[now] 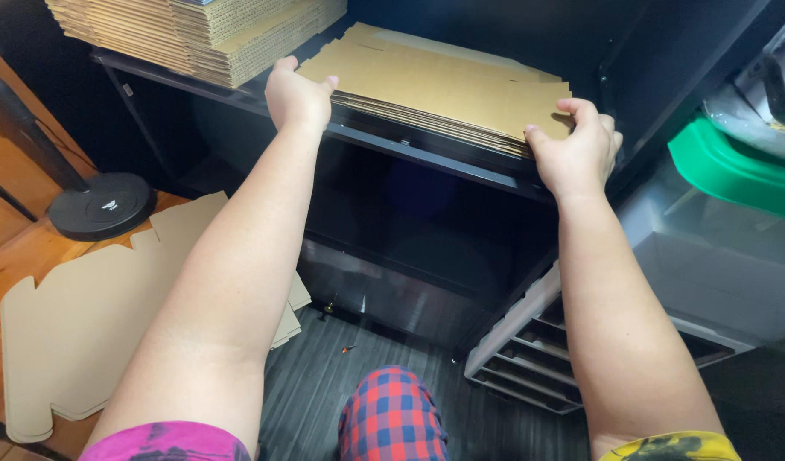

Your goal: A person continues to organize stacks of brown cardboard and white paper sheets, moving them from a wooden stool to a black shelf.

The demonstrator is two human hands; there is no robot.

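The left hand [297,96] has a clenched grip on the near left corner of a stack of flat cardboard sheets [448,85], thumb on top and fingers tucked under the edge, while the right hand [577,152] grips the near right corner the same way, fingers curled over the top sheet. The stack lies flat on a dark shelf [426,158], its near edge slightly overhanging the shelf's front lip. The person appears to be at the step of taking hold of the stack from both ends; any lift or slide would likely call for an even pull from both hands, so the loose sheets do not fan out or sag in the middle. The stack's long axis runs from the left hand to the right, roughly along the shelf front and angled a little down toward the right in the view; its broad faces point up and down. To its left on the same shelf sits a taller pile of corrugated sheets [196,30]. Below, on the wooden floor [17,248], lie cut cardboard blanks [85,324].
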